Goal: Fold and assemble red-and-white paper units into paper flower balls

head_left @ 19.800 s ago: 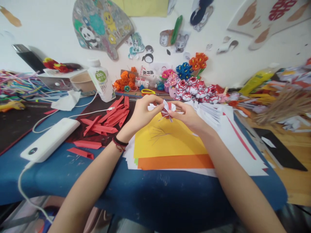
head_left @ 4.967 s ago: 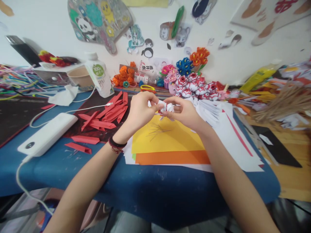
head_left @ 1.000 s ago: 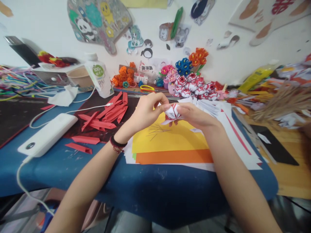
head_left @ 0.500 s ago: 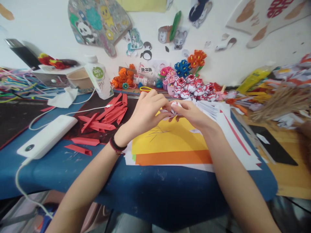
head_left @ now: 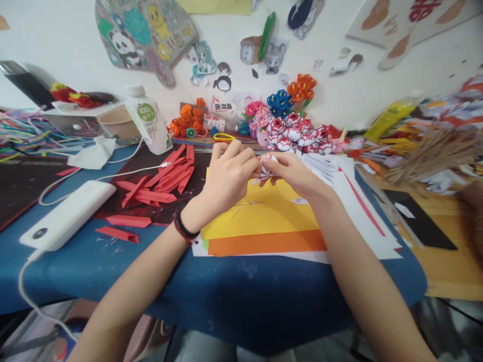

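A small white folded-paper flower (head_left: 267, 168) is held above a stack of coloured paper. My right hand (head_left: 296, 173) grips it from the right, with the thumb on its front. On the other side my left hand (head_left: 230, 171) is closed, its curled fingertips at the flower's left edge; they partly hide it. Under both hands lie a yellow sheet (head_left: 264, 216) and an orange sheet (head_left: 264, 245), on top of white paper (head_left: 362, 211). A few thin wires (head_left: 241, 203) rest on the yellow sheet.
Folded red paper strips (head_left: 158, 186) and a white power bank (head_left: 68, 213) with a cable are on the left. At the back stand a white bottle (head_left: 149, 123), yellow-handled scissors (head_left: 224, 137) and red-and-white paper flowers (head_left: 298, 133). Brown paper-wrapped sticks (head_left: 422, 156) lie right.
My left fingers have curled in more, and its thumb is less visible against the flower. The right hand keeps its grip. The whole view has shifted slightly.
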Demonstrator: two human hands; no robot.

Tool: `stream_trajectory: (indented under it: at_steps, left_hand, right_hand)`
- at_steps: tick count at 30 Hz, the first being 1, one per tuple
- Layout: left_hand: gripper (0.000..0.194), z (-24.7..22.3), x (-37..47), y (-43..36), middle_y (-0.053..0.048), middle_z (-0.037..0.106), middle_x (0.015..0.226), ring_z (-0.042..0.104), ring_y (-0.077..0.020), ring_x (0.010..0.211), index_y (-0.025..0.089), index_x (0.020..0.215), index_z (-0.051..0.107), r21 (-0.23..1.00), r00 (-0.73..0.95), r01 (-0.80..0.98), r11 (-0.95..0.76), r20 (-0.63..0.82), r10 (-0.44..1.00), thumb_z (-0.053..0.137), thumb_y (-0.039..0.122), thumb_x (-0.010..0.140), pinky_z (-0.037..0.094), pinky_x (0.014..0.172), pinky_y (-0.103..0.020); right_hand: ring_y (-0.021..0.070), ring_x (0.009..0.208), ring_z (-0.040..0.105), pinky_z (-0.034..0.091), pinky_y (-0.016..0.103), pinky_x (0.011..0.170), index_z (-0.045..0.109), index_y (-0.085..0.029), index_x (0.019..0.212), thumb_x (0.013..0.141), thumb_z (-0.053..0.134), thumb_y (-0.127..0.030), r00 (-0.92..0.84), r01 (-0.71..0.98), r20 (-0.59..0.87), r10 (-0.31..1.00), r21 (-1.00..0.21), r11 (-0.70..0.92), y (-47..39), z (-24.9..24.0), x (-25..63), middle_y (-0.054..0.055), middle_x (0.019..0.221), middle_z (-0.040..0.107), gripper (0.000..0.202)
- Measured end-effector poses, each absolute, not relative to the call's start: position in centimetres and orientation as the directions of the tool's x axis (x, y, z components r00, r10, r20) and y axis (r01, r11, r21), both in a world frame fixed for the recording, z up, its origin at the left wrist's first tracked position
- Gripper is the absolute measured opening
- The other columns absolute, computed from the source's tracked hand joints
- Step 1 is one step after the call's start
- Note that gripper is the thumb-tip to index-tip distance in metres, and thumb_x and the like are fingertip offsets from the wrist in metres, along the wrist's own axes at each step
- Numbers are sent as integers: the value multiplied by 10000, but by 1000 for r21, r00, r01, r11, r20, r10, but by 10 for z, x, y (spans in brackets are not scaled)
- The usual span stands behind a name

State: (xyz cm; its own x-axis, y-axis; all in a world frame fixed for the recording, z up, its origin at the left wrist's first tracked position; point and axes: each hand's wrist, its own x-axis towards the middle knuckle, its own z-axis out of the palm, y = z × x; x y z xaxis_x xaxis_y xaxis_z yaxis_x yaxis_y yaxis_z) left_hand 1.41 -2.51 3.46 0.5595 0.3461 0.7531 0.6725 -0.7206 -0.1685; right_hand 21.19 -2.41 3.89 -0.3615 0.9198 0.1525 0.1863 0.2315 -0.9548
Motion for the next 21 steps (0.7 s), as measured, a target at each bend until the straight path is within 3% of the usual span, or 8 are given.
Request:
stream_trajectory:
  at_steps: [9, 16, 21]
  left_hand:
    - [188, 31, 12, -24, -5, 690, 917, 527, -190, 891, 255, 969, 677, -308, 582, 661, -684, 786, 209, 511, 245, 1057, 334, 927, -424]
    - [228, 30, 15, -27, -38, 682, 1028, 532, -227, 984, 226, 875, 649, -294, 623, 636, -714, 742, 249, 479, 147, 1004, 312, 958, -472]
    - [168, 28, 14, -27, -31, 698, 1015, 535, -223, 965, 245, 991, 651, -260, 602, 645, -719, 752, 268, 495, 199, 1035, 296, 962, -463]
  right_hand:
    - [162, 647, 739, 458, 220, 514, 683, -166, 831, 896, 648, -687, -410, 121, 106, 906, -978, 169, -21, 35, 219, 51, 761, 718, 526]
    - [163, 648, 742, 458, 211, 513, 702, -165, 877, 891, 666, -676, -472, 126, 46, 881, -985, 119, -20, 33, 221, 60, 772, 743, 512]
    - [161, 638, 737, 471, 217, 515, 691, -164, 819, 882, 687, -662, -443, 111, 35, 896, -989, 94, -20, 35, 222, 55, 761, 742, 501]
